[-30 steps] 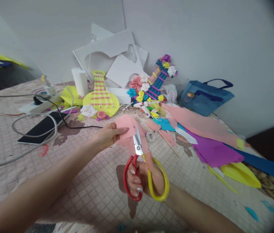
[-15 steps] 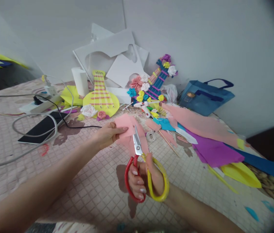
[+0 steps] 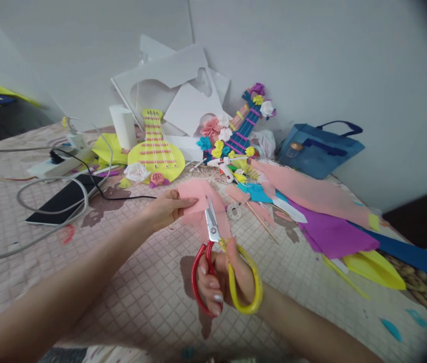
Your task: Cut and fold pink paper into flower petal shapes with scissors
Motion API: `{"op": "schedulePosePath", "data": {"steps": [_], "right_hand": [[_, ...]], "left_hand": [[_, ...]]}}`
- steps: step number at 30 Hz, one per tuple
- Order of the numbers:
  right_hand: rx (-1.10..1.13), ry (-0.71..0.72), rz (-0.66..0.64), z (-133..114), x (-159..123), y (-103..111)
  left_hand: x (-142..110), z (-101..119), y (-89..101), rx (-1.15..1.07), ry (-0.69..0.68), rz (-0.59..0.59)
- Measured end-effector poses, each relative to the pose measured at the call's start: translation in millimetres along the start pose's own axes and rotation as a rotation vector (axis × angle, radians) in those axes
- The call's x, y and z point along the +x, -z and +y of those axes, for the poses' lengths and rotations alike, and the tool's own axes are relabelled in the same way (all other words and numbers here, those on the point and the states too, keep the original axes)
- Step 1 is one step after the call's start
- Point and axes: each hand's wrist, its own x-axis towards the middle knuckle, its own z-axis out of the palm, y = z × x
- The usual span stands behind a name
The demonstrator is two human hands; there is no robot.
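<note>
At the near side, the right hand (image 3: pixel 241 269) was wrapped around the scissors (image 3: pixel 212 229), its thumb through the yellow loop and its other fingers curled about the red one. The loops stood well apart, while the blades looked only slightly parted. The long axis of the scissors ran from near to far, leaning a little left, with the tips at the pink paper (image 3: pixel 194 194).

That paper lay just beyond the right fingers, held up over the table (image 3: pixel 149 282). The left hand (image 3: pixel 168 207) reached in from the left and pinched the paper's left part, thumb on top and fingers beneath, with hardly any gap between them. The blade tips met the paper just right of that thumb, so the left hand was nearer to the sheet, and the right touched it only through the scissors. Whether the blades had a fold between them could not be told.

Farther off, to the right, lay a thin stick (image 3: pixel 262 222); beyond it lay a glue gun (image 3: pixel 225 169).
</note>
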Motion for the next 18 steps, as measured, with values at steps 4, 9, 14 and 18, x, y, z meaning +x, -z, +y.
{"op": "schedulePosePath", "data": {"steps": [4, 9, 14, 18], "right_hand": [[-0.001, 0.006, -0.019, -2.0, -0.8, -3.2], [0.008, 0.016, -0.028, -4.3, -0.4, -5.7], [0.007, 0.014, -0.006, -5.4, -0.4, -6.3], [0.016, 0.029, 0.003, -3.5, -1.0, -3.5]], "left_hand": [[-3.1, 0.1, -2.8, 0.005, 0.024, -0.054], [-3.5, -1.6, -3.3, 0.004, 0.043, -0.108], [-2.8, -2.7, -2.5, 0.021, 0.053, -0.11], [-2.6, -3.1, -2.0, 0.017, 0.049, -0.098]]}}
